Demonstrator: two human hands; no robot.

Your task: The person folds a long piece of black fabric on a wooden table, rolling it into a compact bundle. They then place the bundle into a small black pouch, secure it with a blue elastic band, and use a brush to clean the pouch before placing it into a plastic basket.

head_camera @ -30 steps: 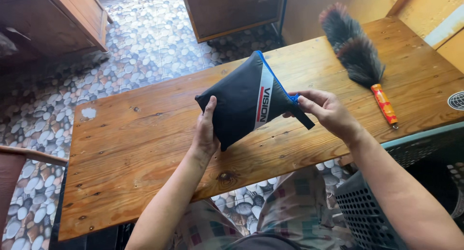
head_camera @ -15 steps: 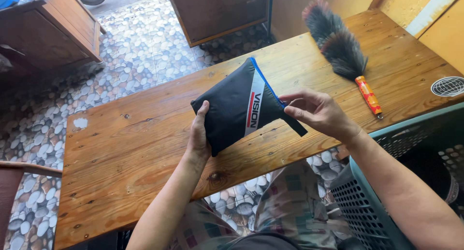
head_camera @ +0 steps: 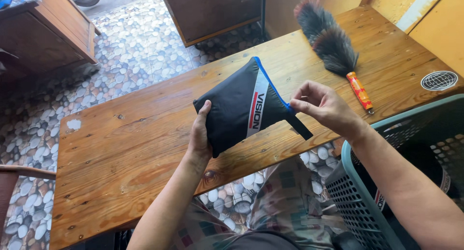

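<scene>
Both hands hold a pouch above a wooden table.

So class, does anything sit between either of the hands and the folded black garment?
Nothing visible does. The left hand grips the folded black garment at its lower left edge, and the right hand pinches its blue-trimmed right edge directly.
</scene>
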